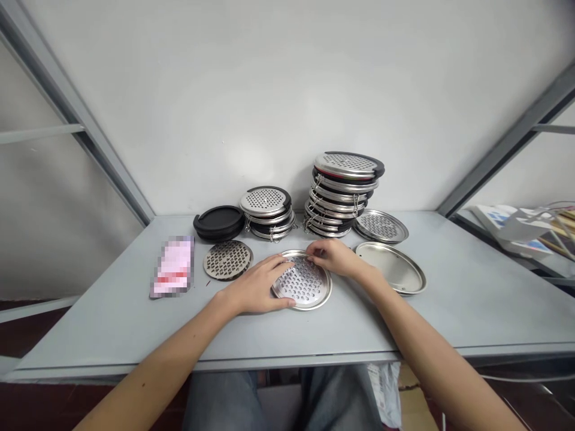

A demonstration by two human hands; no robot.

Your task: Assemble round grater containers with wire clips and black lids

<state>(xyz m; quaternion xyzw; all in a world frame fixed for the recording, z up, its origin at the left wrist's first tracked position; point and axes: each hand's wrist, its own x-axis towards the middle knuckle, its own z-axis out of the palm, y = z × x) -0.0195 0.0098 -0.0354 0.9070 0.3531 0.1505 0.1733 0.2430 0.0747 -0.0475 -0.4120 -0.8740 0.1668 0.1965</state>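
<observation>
A round silver plate with rows of raised grater-like holes (308, 288) lies flat on the table in front of me. My left hand (263, 284) rests across its left side, fingers stretched over the far part and thumb apart along the near edge. At the plate's far right rim, my right hand (335, 256) has its fingertips curled and pressed together. Whatever they pinch is hidden or too small to name. Left of my left hand lies a smaller holed metal disc (227, 260). A shallow round metal tray (395, 269) sits right of my right hand.
Black round discs (218, 222), a short stack of holed plates with wire clips (266, 206) and a taller such stack (344, 194) stand along the wall. Another holed plate (381, 226) lies behind the tray. A pixelated pink item (174, 263) is at left. Metal frame posts flank the table.
</observation>
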